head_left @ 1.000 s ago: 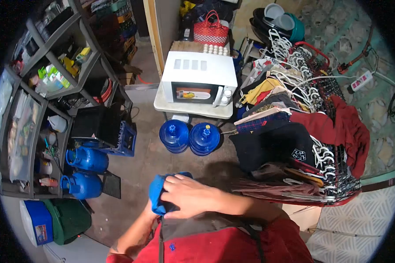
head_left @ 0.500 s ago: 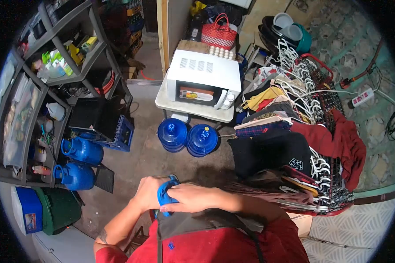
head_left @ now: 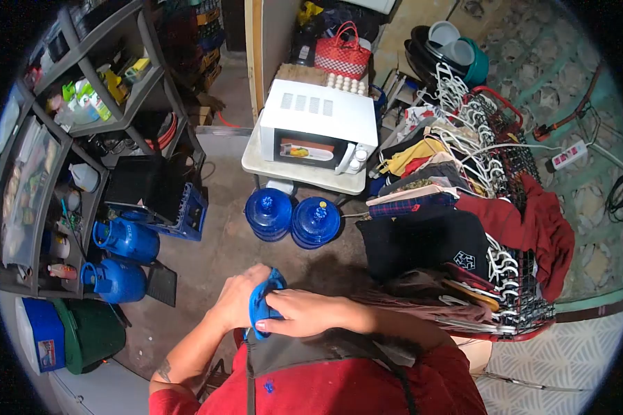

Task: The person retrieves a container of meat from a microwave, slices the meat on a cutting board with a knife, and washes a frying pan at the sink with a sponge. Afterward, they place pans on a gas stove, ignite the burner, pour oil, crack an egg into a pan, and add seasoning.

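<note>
A blue cloth (head_left: 259,306) is bunched between my two hands, in front of my red shirt and dark apron. My left hand (head_left: 239,297) is closed on its left side, with part of the fingers hidden behind the fabric. From the right, my right hand (head_left: 301,311) grips the same cloth, its thumb lying across the lower part. The two hands are close together, with the blue fabric standing up in a loop between them.
Ahead, a white microwave (head_left: 318,124) sits on a small table (head_left: 304,177), with two blue water jugs (head_left: 268,213) below. Clothes on hangers (head_left: 422,242) fill a rack at the right. Blue gas tanks (head_left: 121,280) and a grey shelf (head_left: 93,83) stand at the left.
My left hand has come up from under the cloth to its left side. The cloth has gone from a wide bundle to a narrower loop between both hands. The view has shifted slightly.
</note>
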A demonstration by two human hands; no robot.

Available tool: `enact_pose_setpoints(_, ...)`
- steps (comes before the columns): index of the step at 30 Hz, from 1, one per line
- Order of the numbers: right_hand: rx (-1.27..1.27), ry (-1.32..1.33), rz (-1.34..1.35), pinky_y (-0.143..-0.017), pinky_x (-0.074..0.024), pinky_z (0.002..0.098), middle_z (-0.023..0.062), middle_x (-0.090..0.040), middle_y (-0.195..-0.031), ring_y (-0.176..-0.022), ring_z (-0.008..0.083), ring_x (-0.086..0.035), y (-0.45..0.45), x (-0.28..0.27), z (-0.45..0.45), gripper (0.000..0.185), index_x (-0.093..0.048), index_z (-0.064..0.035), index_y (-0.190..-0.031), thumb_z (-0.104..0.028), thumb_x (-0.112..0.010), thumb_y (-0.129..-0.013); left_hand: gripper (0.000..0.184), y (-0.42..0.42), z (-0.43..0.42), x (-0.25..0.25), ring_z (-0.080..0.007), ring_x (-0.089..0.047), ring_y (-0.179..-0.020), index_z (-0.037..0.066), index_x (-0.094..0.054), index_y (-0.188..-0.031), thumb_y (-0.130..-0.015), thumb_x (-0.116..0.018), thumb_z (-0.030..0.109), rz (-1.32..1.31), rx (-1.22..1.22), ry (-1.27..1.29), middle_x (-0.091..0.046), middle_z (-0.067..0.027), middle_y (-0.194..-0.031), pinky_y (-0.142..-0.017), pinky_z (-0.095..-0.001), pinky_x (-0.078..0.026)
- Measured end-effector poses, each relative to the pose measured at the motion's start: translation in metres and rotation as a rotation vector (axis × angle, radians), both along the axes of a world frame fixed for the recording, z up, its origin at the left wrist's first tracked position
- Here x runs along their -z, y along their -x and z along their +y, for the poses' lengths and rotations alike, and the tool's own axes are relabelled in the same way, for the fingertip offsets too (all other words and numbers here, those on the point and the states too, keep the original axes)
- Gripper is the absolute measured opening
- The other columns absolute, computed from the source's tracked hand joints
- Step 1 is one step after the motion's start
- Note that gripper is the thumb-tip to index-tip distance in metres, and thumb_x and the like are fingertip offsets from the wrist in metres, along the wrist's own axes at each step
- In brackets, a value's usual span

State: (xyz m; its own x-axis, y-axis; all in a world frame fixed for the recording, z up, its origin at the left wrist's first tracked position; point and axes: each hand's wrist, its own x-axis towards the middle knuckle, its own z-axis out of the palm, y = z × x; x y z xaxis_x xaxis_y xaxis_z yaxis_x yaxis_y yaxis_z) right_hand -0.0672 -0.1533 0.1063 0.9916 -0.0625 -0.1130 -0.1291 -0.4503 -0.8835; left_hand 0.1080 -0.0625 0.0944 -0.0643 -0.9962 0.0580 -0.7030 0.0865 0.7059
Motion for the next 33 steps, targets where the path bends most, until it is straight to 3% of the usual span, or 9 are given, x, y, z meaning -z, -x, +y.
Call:
enact_pose_setpoints(5, -0.038, -0.001, 0.151, -0.081, -0.0484, 0.0504, 0.0290, -0.064, -0.093, -0.088, 0.0447, -0.064, -0.010, -0.003, 0.002, 0.062, -0.056, 0.0081, -0.098, -0.054, -0.054, -0.098, 0.041, -0.008, 0.000, 0.000, -0.0402, -0.066, -0.088, 0.009, -0.067, -0.093, -0.064, -0.075, 0.037, 0.027, 0.056, -0.059, -0.068, -0.0140, -0.093, -0.071, -0.0481, -0.053)
enact_pose_setpoints(8, -0.089, -0.027, 0.176, -0.078, -0.0482, 0.0505, 0.0282, -0.064, -0.092, -0.086, 0.0437, -0.064, -0.012, -0.004, 0.001, 0.057, -0.055, 0.0063, -0.097, -0.050, -0.055, -0.098, 0.042, -0.010, 0.000, -0.005, -0.0398, -0.067, -0.088, 0.011, -0.069, -0.094, -0.063, -0.075, 0.038, 0.000, 0.098, -0.155, -0.070, -0.0138, -0.092, -0.072, -0.0476, -0.053)
enact_pose_setpoints(11, -0.167, -0.073, 0.096, -0.073, -0.0474, 0.0511, 0.0273, -0.064, -0.087, -0.082, 0.0435, -0.063, -0.005, -0.004, -0.005, 0.052, -0.056, 0.0044, -0.092, -0.047, -0.056, -0.099, 0.045, -0.014, -0.002, -0.005, -0.0400, -0.067, -0.089, 0.012, -0.070, -0.097, -0.062, -0.076, 0.039, 0.014, 0.158, -0.215, -0.070, -0.0141, -0.094, -0.072, -0.0481, -0.054)
enact_pose_setpoints(15, -0.091, -0.100, 0.013, -0.071, -0.0468, 0.0514, 0.0274, -0.063, -0.084, -0.079, 0.0442, -0.063, -0.008, 0.005, 0.000, 0.050, -0.055, 0.0043, -0.089, -0.045, -0.057, -0.099, 0.053, -0.017, -0.003, -0.006, -0.0419, -0.067, -0.089, 0.011, -0.071, -0.100, -0.056, -0.079, 0.038, 0.060, 0.165, -0.223, -0.071, -0.0154, -0.096, -0.074, -0.0477, -0.055)
enact_pose_setpoints(21, -0.046, -0.084, 0.064, -0.073, -0.0490, 0.0505, 0.0286, -0.065, -0.086, -0.083, 0.0444, -0.065, -0.011, 0.008, 0.004, 0.049, -0.058, 0.0046, -0.094, -0.044, -0.057, -0.099, 0.042, -0.013, 0.003, -0.003, -0.0417, -0.068, -0.086, 0.011, -0.070, -0.089, -0.059, -0.078, 0.039, 0.001, 0.089, -0.224, -0.071, -0.0158, -0.090, -0.070, -0.0485, -0.054)
enact_pose_setpoints(27, 0.010, -0.123, -0.032, -0.072, -0.0494, 0.0508, 0.0253, -0.066, -0.085, -0.081, 0.0442, -0.065, -0.003, 0.010, 0.010, 0.034, -0.061, 0.0002, -0.096, -0.034, -0.057, -0.098, 0.043, -0.018, 0.000, -0.006, -0.0422, -0.067, -0.084, 0.010, -0.070, -0.089, -0.062, -0.077, 0.041, -0.030, 0.176, -0.235, -0.070, -0.0183, -0.087, -0.069, -0.0478, -0.055)
enact_pose_setpoints(33, 0.085, -0.078, -0.085, -0.068, -0.0494, 0.0501, 0.0225, -0.066, -0.081, -0.077, 0.0432, -0.065, 0.004, 0.013, 0.009, 0.025, -0.062, -0.0028, -0.094, -0.028, -0.059, -0.095, 0.036, -0.004, 0.009, 0.004, -0.0431, -0.067, -0.081, 0.006, -0.066, -0.089, -0.070, -0.075, 0.034, -0.012, 0.164, -0.188, -0.068, -0.0214, -0.087, -0.067, -0.0482, -0.054)
